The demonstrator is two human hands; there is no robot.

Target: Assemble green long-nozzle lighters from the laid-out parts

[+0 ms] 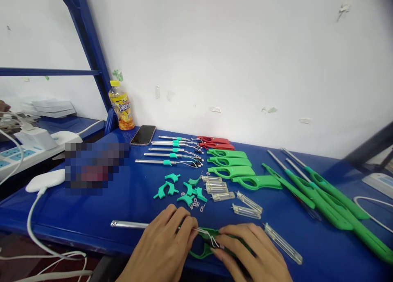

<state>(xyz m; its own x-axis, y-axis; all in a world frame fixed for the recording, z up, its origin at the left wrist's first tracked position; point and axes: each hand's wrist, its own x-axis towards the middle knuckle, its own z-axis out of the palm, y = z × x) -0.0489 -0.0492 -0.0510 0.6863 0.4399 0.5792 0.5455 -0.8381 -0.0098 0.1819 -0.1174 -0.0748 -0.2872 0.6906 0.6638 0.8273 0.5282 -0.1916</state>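
My left hand (166, 241) is curled round a silver lighter tube (129, 224), whose far end points left. White wires (204, 231) run from it towards my right hand (251, 249). Beneath the wires lies a green lighter handle half (201, 253) with a trigger loop. My right hand's fingers are bent over this handle and the wire ends; its palm hides most of the handle. A dark part at the wire ends is mostly covered by the fingertips. Just beyond my hands are several teal triggers (185, 199) and small metal clips (195, 204).
Wired tubes (156, 162) lie in a row behind, beside red handles (216, 146) and green handles (231, 172). Clear fuel tanks (247, 211) are scattered near my right hand. Long green lighters (325, 204) lie right. A phone (143, 135) and bottle (122, 108) stand back left.
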